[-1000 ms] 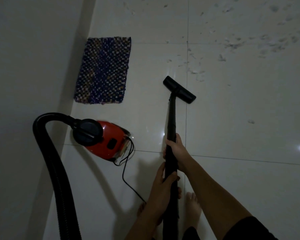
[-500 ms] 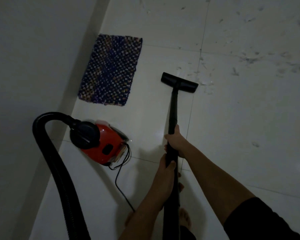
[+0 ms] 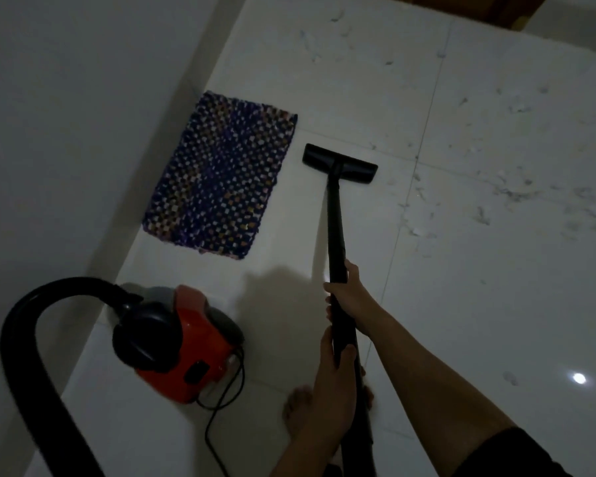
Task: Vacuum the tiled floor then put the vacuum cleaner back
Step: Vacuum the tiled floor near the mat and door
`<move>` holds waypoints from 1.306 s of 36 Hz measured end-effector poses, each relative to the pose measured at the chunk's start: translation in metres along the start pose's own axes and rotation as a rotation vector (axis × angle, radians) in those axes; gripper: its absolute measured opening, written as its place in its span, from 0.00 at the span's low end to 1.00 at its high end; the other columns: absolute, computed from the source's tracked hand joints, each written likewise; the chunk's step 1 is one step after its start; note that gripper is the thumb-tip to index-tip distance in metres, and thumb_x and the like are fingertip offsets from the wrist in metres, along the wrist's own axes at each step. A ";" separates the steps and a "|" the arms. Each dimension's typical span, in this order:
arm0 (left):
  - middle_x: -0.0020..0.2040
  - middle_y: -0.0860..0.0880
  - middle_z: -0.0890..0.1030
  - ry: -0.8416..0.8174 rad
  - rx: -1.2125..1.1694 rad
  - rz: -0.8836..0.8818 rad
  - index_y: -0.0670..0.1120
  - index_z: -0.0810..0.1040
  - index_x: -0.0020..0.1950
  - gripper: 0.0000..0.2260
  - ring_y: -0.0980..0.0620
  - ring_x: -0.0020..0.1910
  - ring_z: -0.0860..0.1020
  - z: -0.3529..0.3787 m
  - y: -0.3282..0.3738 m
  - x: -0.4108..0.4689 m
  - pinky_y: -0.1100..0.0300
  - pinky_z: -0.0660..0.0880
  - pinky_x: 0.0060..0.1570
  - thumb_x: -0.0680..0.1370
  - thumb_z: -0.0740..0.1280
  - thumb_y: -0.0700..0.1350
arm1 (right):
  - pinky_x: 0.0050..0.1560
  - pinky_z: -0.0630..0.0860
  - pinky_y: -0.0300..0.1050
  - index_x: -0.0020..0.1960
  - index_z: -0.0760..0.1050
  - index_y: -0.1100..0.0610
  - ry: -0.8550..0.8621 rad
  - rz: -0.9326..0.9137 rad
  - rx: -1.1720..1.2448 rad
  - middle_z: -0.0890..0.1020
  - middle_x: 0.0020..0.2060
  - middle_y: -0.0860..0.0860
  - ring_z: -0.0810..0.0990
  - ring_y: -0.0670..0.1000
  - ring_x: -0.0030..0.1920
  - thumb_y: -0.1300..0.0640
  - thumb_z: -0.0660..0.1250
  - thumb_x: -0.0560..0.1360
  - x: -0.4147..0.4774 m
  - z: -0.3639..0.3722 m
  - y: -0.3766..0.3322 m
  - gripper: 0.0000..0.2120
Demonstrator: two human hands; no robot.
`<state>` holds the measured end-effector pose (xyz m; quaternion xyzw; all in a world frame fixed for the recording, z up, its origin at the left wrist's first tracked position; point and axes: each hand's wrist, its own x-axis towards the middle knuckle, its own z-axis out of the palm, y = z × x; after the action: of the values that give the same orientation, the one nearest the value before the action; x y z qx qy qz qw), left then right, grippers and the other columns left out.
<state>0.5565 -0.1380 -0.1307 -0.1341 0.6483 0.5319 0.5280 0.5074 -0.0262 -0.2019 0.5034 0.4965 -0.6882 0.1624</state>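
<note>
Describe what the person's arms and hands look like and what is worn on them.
Both forearms are bare, with no gloves, watch or rings visible in this dim light. The left hand and the right hand are uncovered. A dark sleeve covers the right upper arm down to about the elbow. The left arm shows no sleeve within the frame.

Two bare forearms, left hand (image 3: pixel 334 380) and right hand (image 3: pixel 350 294) without gloves or rings. Short dark sleeve (image 3: pixel 510 452) on right arm, maybe black. Bare feet (image 3: pixel 295 409) below.
</note>
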 end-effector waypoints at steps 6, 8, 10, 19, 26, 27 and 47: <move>0.35 0.46 0.73 -0.009 -0.017 0.017 0.58 0.58 0.71 0.17 0.58 0.20 0.72 -0.002 0.057 0.036 0.64 0.72 0.23 0.84 0.52 0.45 | 0.27 0.73 0.43 0.74 0.53 0.43 0.021 -0.015 0.016 0.74 0.38 0.57 0.72 0.52 0.32 0.64 0.62 0.78 0.037 0.004 -0.055 0.32; 0.34 0.48 0.74 -0.009 -0.040 0.018 0.60 0.58 0.67 0.15 0.60 0.19 0.73 0.000 0.077 0.046 0.66 0.72 0.22 0.84 0.52 0.44 | 0.27 0.72 0.43 0.74 0.54 0.43 0.029 -0.024 -0.001 0.73 0.37 0.56 0.72 0.52 0.31 0.64 0.62 0.78 0.047 0.004 -0.075 0.32; 0.36 0.47 0.76 -0.011 -0.063 -0.002 0.59 0.59 0.67 0.14 0.58 0.19 0.73 0.003 0.099 0.058 0.65 0.72 0.22 0.84 0.52 0.45 | 0.27 0.71 0.43 0.75 0.54 0.44 0.039 -0.028 -0.019 0.73 0.35 0.56 0.71 0.52 0.29 0.63 0.62 0.78 0.060 0.003 -0.095 0.32; 0.36 0.46 0.73 0.044 -0.176 -0.044 0.53 0.56 0.75 0.21 0.60 0.16 0.71 0.019 0.222 0.137 0.68 0.70 0.18 0.83 0.54 0.43 | 0.24 0.70 0.42 0.76 0.51 0.43 0.015 -0.041 -0.125 0.71 0.34 0.56 0.70 0.51 0.27 0.64 0.60 0.79 0.138 -0.008 -0.216 0.32; 0.36 0.48 0.73 0.141 -0.213 -0.048 0.52 0.57 0.75 0.20 0.60 0.19 0.73 0.026 0.313 0.192 0.68 0.72 0.21 0.83 0.54 0.43 | 0.24 0.69 0.41 0.77 0.50 0.45 -0.073 -0.040 -0.199 0.72 0.36 0.55 0.70 0.51 0.29 0.63 0.61 0.79 0.191 -0.006 -0.311 0.34; 0.37 0.50 0.72 0.151 -0.195 -0.029 0.51 0.57 0.75 0.20 0.61 0.19 0.73 0.024 0.327 0.197 0.69 0.72 0.21 0.83 0.53 0.42 | 0.24 0.70 0.41 0.77 0.49 0.44 -0.082 -0.036 -0.201 0.72 0.35 0.55 0.70 0.51 0.29 0.63 0.61 0.79 0.199 -0.004 -0.323 0.34; 0.36 0.46 0.71 0.181 -0.210 -0.059 0.56 0.57 0.73 0.19 0.57 0.19 0.70 -0.084 0.462 0.283 0.66 0.69 0.19 0.83 0.53 0.44 | 0.42 0.73 0.45 0.63 0.64 0.46 -0.031 -0.134 -0.334 0.75 0.47 0.52 0.76 0.54 0.46 0.48 0.62 0.65 0.307 0.109 -0.448 0.26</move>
<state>0.0558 0.0857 -0.1219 -0.2551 0.6296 0.5669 0.4659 -0.0106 0.1698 -0.2314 0.4246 0.6339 -0.6131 0.2050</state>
